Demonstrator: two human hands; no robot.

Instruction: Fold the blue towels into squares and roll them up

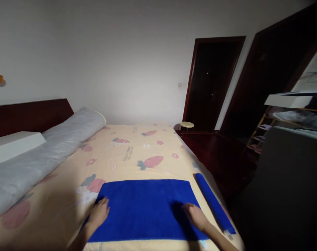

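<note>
A blue cloth [148,209], which looks like a towel, lies spread flat on the bed in front of me. My left hand [100,211] rests at its left edge, the fingers stretched out over the fabric. Over the cloth's right side is my right hand [196,215], fingers pointing inward and a little bent, with nothing visible in them; its dark shadow falls on the cloth. A second blue cloth [213,202], rolled into a long tube, lies to the right along the bed's edge, with a pale tag at its near end.
The bed [132,153] has a cream sheet with a carrot print. A grey rolled mattress or quilt [69,139] and a white box [17,144] lie at the left by the dark headboard [30,113]. A stool [187,124], a shelf [263,134] and a dark cabinet [291,184] stand right.
</note>
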